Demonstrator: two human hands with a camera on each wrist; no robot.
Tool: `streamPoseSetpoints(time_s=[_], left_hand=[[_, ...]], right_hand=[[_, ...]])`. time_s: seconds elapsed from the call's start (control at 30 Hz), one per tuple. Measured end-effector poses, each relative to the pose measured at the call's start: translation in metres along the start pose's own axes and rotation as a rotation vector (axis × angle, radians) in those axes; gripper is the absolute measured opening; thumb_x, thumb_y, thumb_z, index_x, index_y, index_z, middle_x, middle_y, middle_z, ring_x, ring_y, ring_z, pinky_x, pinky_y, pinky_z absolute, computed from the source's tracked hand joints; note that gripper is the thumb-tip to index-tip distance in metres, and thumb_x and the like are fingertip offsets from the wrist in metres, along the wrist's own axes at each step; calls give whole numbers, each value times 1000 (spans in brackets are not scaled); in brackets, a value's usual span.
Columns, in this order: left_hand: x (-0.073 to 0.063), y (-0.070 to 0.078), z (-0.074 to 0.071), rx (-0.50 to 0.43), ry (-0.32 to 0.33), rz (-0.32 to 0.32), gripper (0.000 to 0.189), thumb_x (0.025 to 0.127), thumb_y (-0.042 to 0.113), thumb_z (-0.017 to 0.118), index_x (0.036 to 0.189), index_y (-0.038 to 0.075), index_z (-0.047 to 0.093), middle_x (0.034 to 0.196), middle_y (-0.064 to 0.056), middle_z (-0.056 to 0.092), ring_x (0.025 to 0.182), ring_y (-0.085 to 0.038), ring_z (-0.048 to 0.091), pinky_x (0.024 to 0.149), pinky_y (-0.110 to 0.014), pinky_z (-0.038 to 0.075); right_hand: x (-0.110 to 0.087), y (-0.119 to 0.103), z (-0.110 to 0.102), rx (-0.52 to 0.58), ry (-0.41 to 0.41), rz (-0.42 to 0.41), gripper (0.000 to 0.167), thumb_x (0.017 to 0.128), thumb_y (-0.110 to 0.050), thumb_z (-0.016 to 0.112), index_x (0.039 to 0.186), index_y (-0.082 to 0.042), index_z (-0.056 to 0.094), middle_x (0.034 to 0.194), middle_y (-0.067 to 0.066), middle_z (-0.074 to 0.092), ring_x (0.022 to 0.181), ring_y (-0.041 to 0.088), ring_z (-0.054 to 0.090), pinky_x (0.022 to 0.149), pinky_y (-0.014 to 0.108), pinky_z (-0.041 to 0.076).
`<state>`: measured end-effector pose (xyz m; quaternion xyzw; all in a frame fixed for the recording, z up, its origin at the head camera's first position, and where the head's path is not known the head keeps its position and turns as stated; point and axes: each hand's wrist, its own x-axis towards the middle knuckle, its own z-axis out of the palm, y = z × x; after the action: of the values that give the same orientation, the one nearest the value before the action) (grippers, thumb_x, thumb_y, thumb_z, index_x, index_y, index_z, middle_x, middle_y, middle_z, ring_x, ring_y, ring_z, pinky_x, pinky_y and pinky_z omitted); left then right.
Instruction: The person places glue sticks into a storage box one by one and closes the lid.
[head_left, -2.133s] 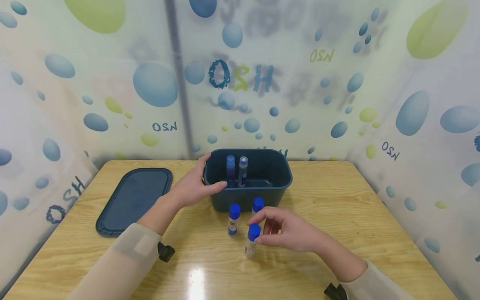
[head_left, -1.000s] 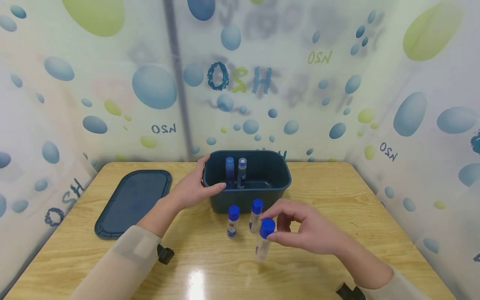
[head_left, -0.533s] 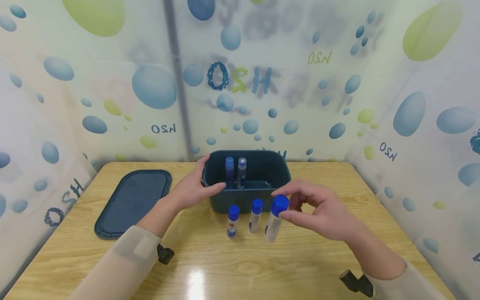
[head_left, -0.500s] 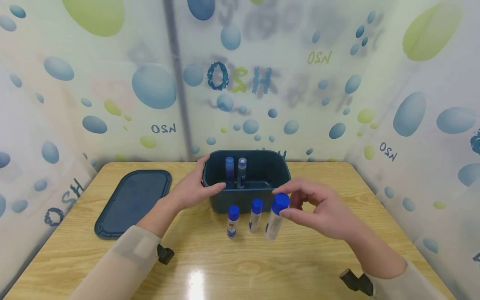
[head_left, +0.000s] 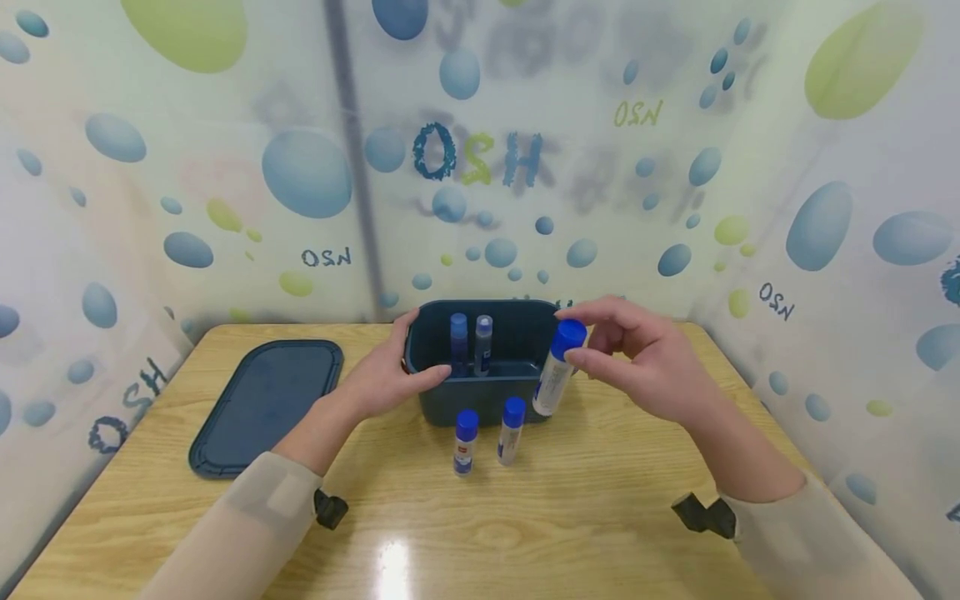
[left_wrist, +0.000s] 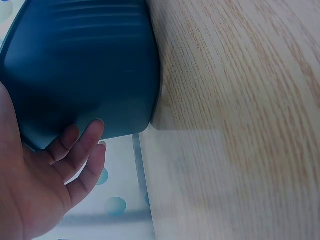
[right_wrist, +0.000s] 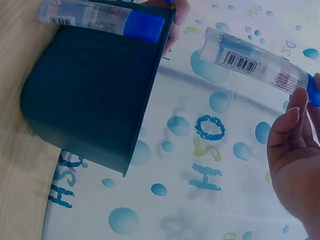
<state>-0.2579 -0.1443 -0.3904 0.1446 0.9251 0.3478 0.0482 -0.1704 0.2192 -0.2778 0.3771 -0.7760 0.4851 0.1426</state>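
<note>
My left hand (head_left: 386, 371) grips the left end of a dark blue bin (head_left: 468, 400), thumb over its front rim and fingers along the outer wall, as the left wrist view also shows. With thumb and fingertips, my right hand (head_left: 652, 358) pinches the blue cap of a glue stick (head_left: 553, 383). That glue stick hangs tilted in the air, overlapping the bin's front right corner in the head view; its barcode label shows in the right wrist view. Two glue sticks (head_left: 459, 337) stand inside the bin at the left. Another glue stick (head_left: 464, 454) and a glue stick (head_left: 510, 437) stand upright before it.
A dark blue lid (head_left: 266, 408) lies flat on the wooden table (head_left: 525, 533), left of the bin. Behind the bin and at both sides rises a patterned cloth wall (head_left: 600, 167).
The right hand has lifted the glue stick off the table and carried it up, right and back to the bin's right corner. The left hand stays on the bin.
</note>
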Motion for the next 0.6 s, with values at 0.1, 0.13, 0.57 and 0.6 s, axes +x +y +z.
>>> streamPoseSetpoints(time_s=[0.1, 0.13, 0.57, 0.6], left_hand=[[0, 0, 0, -1, 2, -1, 121, 94, 79, 68, 178, 26, -1, 136, -20, 72, 111, -30, 76, 105, -60, 57], [0, 0, 0, -1, 2, 0, 121, 94, 79, 68, 178, 26, -1, 139, -21, 71, 113, -30, 76, 106, -60, 56], [-2, 1, -1, -7, 0, -1, 121, 94, 78, 68, 178, 26, -1, 140, -21, 70, 112, -31, 76, 107, -61, 56], [-1, 1, -1, -8, 0, 0, 121, 94, 78, 68, 178, 26, -1, 141, -21, 70, 112, -30, 76, 107, -61, 56]], right_hand=[[8, 3, -2, -5, 26, 45, 38, 96, 9, 76, 134, -1, 73, 83, -1, 67, 67, 14, 57, 53, 32, 44], [11, 4, -3, -7, 33, 62, 38, 97, 8, 76, 134, -1, 73, 82, -1, 67, 67, 15, 57, 53, 33, 44], [38, 38, -4, -40, 65, 243, 36, 104, -10, 77, 140, -10, 73, 89, -1, 70, 70, 18, 58, 56, 31, 45], [40, 41, -3, -39, 63, 252, 36, 104, -11, 77, 140, -10, 73, 92, -1, 71, 73, 20, 60, 58, 30, 46]])
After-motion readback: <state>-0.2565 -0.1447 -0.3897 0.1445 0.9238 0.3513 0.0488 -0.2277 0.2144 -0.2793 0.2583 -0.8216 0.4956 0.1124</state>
